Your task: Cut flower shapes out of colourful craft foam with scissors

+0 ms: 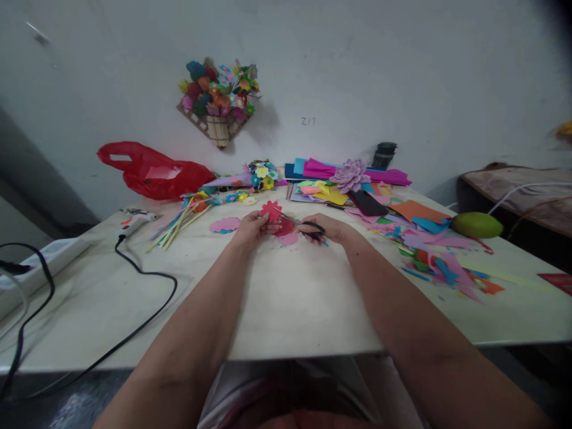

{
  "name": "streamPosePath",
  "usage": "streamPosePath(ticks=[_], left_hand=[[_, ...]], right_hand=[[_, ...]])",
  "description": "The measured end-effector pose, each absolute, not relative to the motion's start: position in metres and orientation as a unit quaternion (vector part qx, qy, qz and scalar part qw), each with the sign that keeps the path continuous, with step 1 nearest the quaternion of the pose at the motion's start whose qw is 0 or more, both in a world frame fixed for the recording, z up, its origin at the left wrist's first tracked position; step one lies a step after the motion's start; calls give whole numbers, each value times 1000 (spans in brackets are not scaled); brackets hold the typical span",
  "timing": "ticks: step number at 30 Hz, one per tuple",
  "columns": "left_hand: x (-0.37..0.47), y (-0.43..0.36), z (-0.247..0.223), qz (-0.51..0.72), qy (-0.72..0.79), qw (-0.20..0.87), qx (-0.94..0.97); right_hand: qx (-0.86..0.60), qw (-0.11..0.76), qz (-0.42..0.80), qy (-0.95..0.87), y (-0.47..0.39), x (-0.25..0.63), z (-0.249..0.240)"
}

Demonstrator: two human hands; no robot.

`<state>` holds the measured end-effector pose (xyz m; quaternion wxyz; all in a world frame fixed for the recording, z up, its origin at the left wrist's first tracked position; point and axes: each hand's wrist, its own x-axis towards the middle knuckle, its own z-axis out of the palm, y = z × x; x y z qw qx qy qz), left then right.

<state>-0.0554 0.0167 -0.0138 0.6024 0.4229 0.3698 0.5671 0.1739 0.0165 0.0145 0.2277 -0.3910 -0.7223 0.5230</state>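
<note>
Between the fingers of my left hand (255,226) is a red flower cutout (270,211) with a scalloped edge. My right hand (326,227) grips a pair of scissors (315,231) by its black handles, and the blades point left to the cutout's edge. Whether the blades touch it I cannot tell. Under the hands lie a round red piece (285,226) and a pink scrap (289,239). Pink and blue scalloped cutouts (225,224) rest on the table just left of my left hand.
A glue gun (136,223) with a black cord lies on the left, near a white power strip (40,268). Behind are a red plastic bag (156,173) and stacked coloured sheets (313,170). Colourful scraps (451,268) and a green fruit (476,225) are on the right.
</note>
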Motion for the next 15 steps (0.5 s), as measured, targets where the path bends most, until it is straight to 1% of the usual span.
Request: streamPosePath(ticks=[7, 15], left_hand=[[-56, 16, -13, 581, 360, 598, 418], [-55, 10, -10, 545, 359, 618, 439]], right_hand=[[-378, 314, 524, -696, 28, 182, 5], [-451, 408, 546, -576, 24, 160, 10]])
